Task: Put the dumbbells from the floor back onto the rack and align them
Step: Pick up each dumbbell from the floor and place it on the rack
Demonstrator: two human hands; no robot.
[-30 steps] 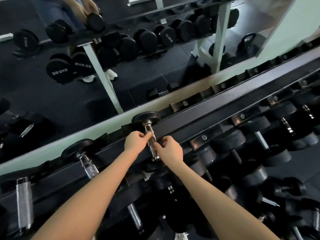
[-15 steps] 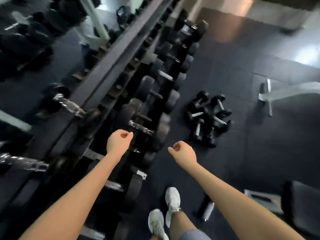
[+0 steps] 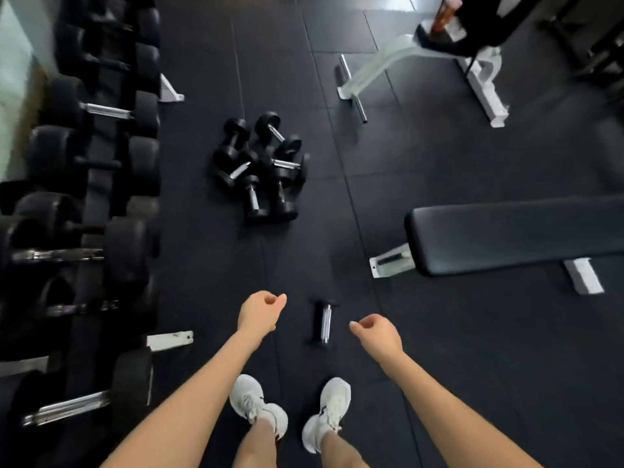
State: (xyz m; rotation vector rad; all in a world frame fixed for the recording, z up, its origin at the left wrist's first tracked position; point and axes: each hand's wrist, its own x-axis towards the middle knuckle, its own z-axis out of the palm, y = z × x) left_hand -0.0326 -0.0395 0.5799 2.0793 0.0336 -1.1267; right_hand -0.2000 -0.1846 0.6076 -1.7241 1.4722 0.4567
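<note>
1. Both hands are free: the left hand (image 3: 260, 314) and the right hand (image 3: 376, 334) hang in front of the body, fingers loosely curled into soft fists, holding nothing.
2. The nearest task item is a small dumbbell (image 3: 323, 321) lying alone on the floor (image 3: 439, 366), in the gap between the two hands as seen from the head camera and just ahead of the white shoes (image 3: 290, 412).
3. Its chrome handle runs along the 12-to-6 o'clock line, with one dark head at the far end and the other toward the feet; the heads are hard to make out against the dark mat.
4. From the left hand it lies at about 3 o'clock; from the right hand at about 9 o'clock. The right hand looks slightly nearer, though both are well above it, so a bend down seems needed.
5. A pile of dumbbells (image 3: 261, 170) sits farther off at 12 o'clock, handles pointing in mixed directions.
6. The rack (image 3: 101, 204) runs along the left edge, at 9 to 10 o'clock from the hands, so a lifted dumbbell would likely be carried leftward.
7. A padded bench (image 3: 513, 231) stands at 2 o'clock, clear of that route.
</note>
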